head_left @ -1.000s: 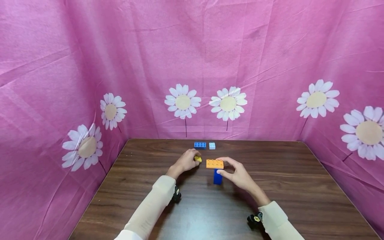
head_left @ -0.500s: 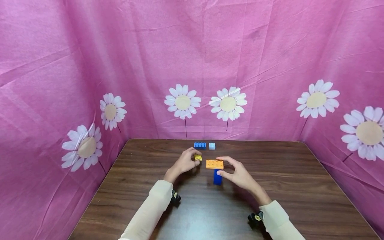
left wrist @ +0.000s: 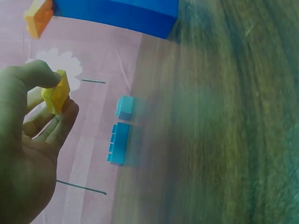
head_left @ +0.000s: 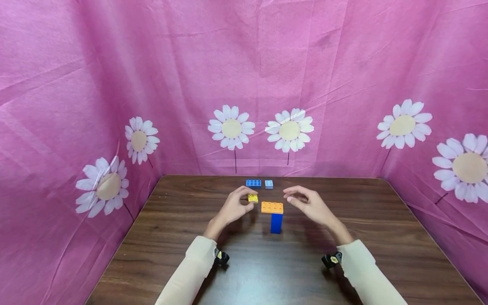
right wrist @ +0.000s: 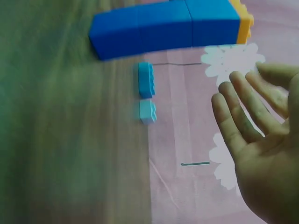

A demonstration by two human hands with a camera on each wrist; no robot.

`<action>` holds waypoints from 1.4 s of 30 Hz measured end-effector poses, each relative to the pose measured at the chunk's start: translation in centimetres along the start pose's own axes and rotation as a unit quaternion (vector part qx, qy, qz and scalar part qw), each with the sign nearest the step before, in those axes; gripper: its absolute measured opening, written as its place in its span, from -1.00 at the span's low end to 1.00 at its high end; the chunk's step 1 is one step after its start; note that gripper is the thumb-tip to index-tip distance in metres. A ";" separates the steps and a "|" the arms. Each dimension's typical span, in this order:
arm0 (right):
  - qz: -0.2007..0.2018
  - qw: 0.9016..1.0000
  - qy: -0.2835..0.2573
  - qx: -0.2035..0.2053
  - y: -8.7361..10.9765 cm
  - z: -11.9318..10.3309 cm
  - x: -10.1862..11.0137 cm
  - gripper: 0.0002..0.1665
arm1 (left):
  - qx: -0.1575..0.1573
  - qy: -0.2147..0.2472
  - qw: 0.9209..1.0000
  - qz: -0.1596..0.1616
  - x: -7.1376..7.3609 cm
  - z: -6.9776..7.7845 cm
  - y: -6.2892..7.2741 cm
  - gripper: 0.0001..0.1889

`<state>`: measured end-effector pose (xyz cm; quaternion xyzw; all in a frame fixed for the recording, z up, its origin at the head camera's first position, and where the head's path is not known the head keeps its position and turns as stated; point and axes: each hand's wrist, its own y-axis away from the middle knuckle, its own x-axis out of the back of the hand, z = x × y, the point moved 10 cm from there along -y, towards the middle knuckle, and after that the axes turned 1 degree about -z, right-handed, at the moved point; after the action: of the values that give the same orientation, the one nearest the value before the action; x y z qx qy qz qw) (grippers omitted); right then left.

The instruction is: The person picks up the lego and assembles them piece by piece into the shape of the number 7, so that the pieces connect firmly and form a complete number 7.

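My left hand [head_left: 233,206] pinches a small yellow toy brick [left wrist: 58,95] between thumb and fingers, raised off the table. Just right of it stands a tower of dark blue bricks [head_left: 276,223], capped by a wider orange brick [head_left: 272,207] whose left end overhangs the tower. In the left wrist view the tower's side runs along the top edge. My right hand [head_left: 311,206] is to the right of the tower, apart from the orange brick. Its fingers are relaxed and hold nothing, as the right wrist view [right wrist: 261,121] of the palm shows.
Beyond the hands, near the table's back edge, lie a blue eight-stud brick [head_left: 253,183] and a small light blue brick [head_left: 268,184]. A pink curtain [head_left: 183,84] with printed daisies surrounds the brown wooden table [head_left: 366,224] at the back and sides.
My right hand has let go of the tower and drawn back up and to the right. The left hand has lifted the yellow brick slightly and brought it a little toward the orange brick.
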<state>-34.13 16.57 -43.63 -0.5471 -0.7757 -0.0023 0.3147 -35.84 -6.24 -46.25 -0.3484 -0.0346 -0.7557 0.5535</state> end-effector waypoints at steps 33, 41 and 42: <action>-0.193 0.942 0.275 0.002 -12.1 6.1 -7.0 -0.52 | 0.013 0.017 1.000 0.012 1.0 -0.6 0.9 -0.65; -0.243 0.912 0.329 -0.023 -12.4 7.1 -9.1 -0.38 | 0.014 0.017 1.000 0.008 1.1 -0.6 1.0 -0.65; -0.252 0.908 0.334 -0.024 -12.3 7.2 -9.4 -0.36 | 0.015 0.017 1.000 0.007 1.1 -0.6 1.0 -0.66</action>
<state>-46.16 6.14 -49.82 -0.3077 -0.7367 -0.2830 0.5315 -35.49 -7.81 -46.39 -0.3279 -0.0341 -0.7571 0.5641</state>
